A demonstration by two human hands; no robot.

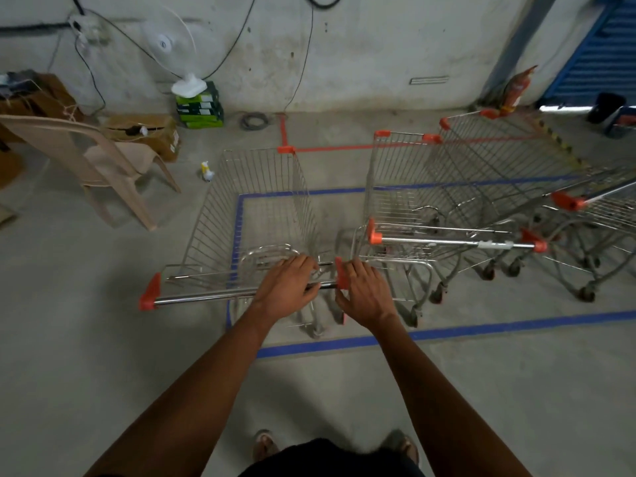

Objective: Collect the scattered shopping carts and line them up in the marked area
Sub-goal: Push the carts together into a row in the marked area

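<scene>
A wire shopping cart (254, 208) with orange corner caps stands straight ahead, its basket over the left end of the blue tape rectangle (481, 330) on the floor. My left hand (287, 287) grips its chrome handle bar (206, 297) near the right end. My right hand (364, 290) rests on the bar's right orange end cap, fingers curled around it. To the right, a second cart (406, 187) stands inside the blue outline, with two more carts (509, 156) (599, 208) beyond it, one angled.
A beige plastic chair (86, 156) and cardboard boxes (148, 136) stand at the left. A white fan (172, 49) sits on green boxes by the wall. Red tape lines (330, 148) mark the floor farther back. A fire extinguisher (514, 91) leans at the far right wall.
</scene>
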